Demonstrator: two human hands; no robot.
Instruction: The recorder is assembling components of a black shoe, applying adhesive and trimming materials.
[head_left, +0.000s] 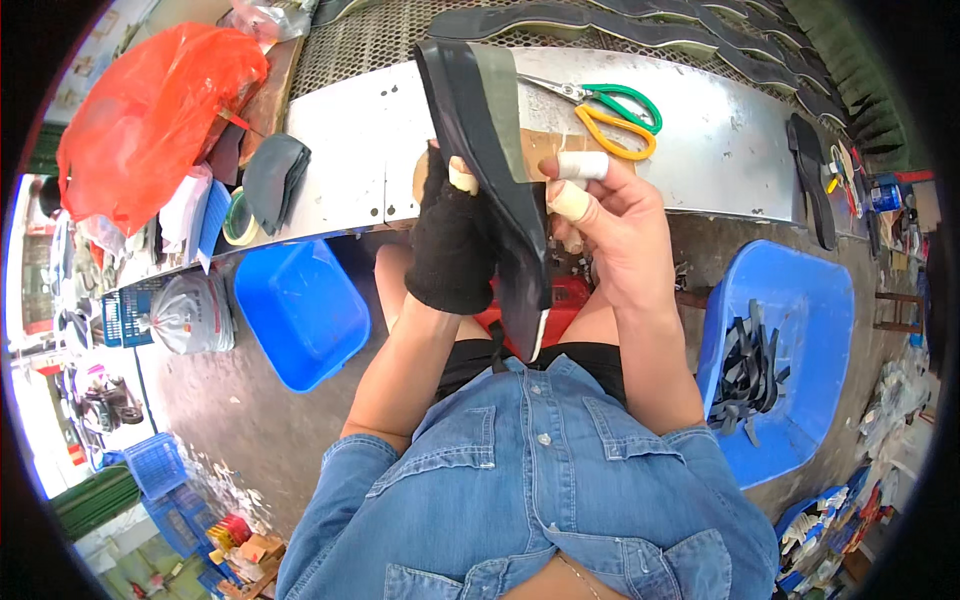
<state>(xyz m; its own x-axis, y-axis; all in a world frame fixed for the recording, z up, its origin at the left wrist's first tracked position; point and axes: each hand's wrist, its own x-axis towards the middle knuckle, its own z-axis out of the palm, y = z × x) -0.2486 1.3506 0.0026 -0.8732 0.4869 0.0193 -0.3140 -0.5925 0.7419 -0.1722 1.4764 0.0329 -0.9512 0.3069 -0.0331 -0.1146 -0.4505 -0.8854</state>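
Observation:
A black shoe sole (pixel 468 135) stands tilted in front of me, its narrow end toward my lap. My left hand (pixel 452 235), in a black fingerless glove, is closed round its left side, with tape on the thumb. A grey-green strip (pixel 503 105) runs along the sole's right side in its upper part. My right hand (pixel 610 205) is bare, with white and cream tape round its fingertips. Its thumb and forefinger pinch the lower right corner of the strip beside the sole. The glove hides part of the sole, and the other left fingers are out of sight.
Scissors (pixel 600 105) with green and yellow handles lie on the metal bench (pixel 700 120). Several soles (pixel 640 35) lie on the mesh belt behind. A red bag (pixel 150 120) sits left. Blue tubs stand on the floor, left (pixel 300 310) and right (pixel 830 350), the right one holding black strips.

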